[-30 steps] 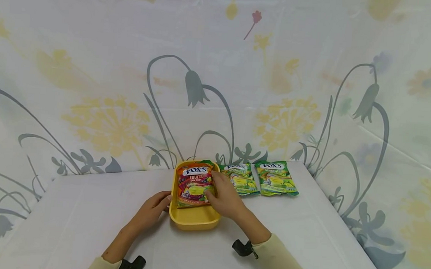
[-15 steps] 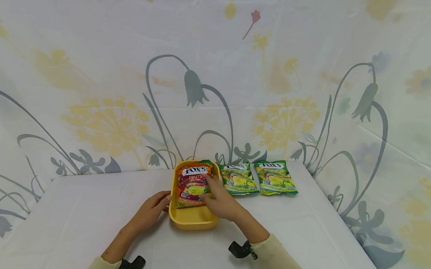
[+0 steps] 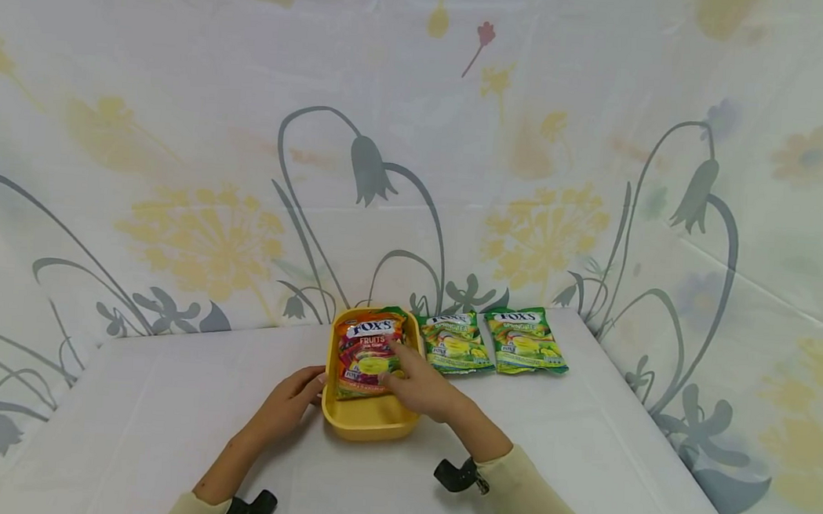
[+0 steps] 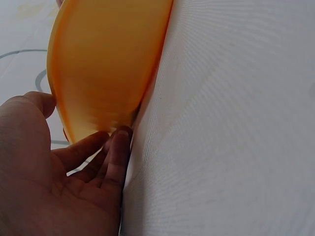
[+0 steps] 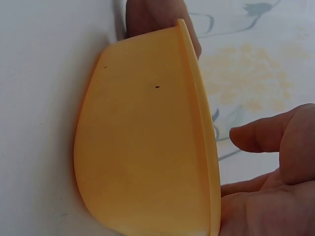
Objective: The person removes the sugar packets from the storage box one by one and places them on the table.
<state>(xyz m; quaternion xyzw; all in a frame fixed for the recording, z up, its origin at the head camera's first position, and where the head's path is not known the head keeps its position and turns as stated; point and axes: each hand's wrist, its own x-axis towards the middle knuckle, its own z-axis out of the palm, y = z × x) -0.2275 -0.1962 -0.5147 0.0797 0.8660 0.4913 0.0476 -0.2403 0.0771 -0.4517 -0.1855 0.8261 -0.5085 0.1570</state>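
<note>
A yellow tray (image 3: 370,421) sits on the white tablecloth, and a red and orange Fox's Fruits candy bag (image 3: 366,349) lies inside it. My right hand (image 3: 399,369) reaches over the tray's right rim with its fingers resting flat on the bag. My left hand (image 3: 313,382) touches the tray's left wall with straight fingers. In the left wrist view the fingertips (image 4: 119,142) press at the foot of the tray (image 4: 103,64). The right wrist view shows the tray's outer wall (image 5: 142,162) and my right hand (image 5: 275,191) past its rim, thumb out; the bag is hidden there.
Two green Fox's candy bags (image 3: 454,343) (image 3: 526,341) lie side by side to the right of the tray, near the table's far edge. A flowered cloth backdrop (image 3: 418,155) hangs behind and to the right. The table's right edge (image 3: 655,437) runs close by.
My right hand has slid a little left and toward me across the bag, which now lies slightly lower in the tray. The left hand has stayed against the tray.
</note>
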